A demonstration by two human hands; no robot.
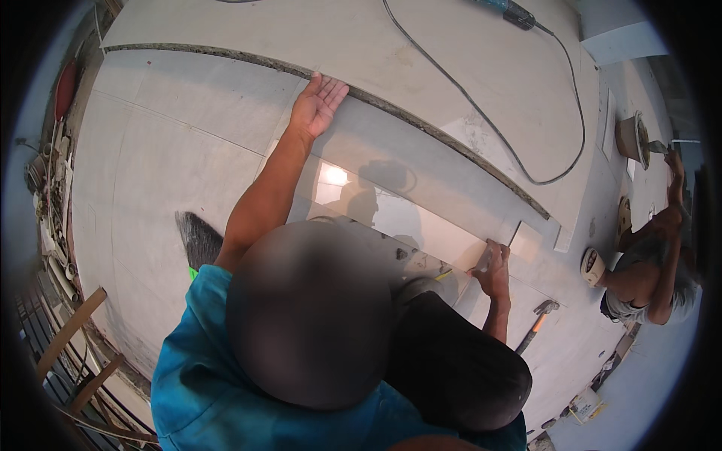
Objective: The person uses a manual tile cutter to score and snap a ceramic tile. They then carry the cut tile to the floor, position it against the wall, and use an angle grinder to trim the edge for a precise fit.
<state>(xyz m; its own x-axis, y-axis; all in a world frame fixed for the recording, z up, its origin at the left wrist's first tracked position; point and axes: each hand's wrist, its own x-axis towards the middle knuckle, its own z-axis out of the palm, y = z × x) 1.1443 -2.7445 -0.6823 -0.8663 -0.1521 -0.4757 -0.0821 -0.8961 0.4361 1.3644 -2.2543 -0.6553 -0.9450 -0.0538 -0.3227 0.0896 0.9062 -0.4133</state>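
My left hand reaches up and away from me, its fingers stretched out at the rough broken edge of the raised floor slab. Below that edge lies a long grey floor tile. Nearer to me runs a long, narrow, glossy tile strip, which reflects light and shadows. My right hand closes its bent fingers and thumb round the strip's right end. Between my arms the near side of the strip borders a patchy strip of ground. My knees hide part of the floor.
A claw hammer lies right of my right arm. Black broom bristles show beside my left elbow. A corded power tool rests on the slab, its cable looping across. At right another person squats, holding a trowel at a bucket.
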